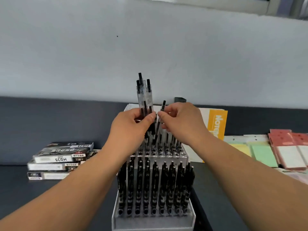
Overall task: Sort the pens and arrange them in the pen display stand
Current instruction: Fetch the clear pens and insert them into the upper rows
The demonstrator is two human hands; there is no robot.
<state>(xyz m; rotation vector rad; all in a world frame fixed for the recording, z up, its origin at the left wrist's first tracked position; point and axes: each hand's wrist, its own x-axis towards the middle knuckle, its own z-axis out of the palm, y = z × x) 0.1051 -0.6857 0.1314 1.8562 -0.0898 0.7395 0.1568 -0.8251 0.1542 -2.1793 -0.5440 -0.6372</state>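
Note:
A clear stepped pen display stand (155, 220) stands in front of me on the dark table. Its lower rows hold several black pens (155, 184), and its top row (166, 154) holds several clear-barrelled pens. My left hand (131, 127) grips a small bundle of clear pens with black plungers (143, 94), held upright above the stand's back row. My right hand (181, 120) pinches a single pen (160, 117), tilted, its tip pointing down toward the top row. The two hands nearly touch at the thumbs.
A stack of pen boxes marked HQ35 (61, 159) lies at the left. An orange and white notebook (215, 124) leans behind the stand. Coloured note pads (263, 155) and pink pads (290, 142) lie at the right. A wall rises behind the table.

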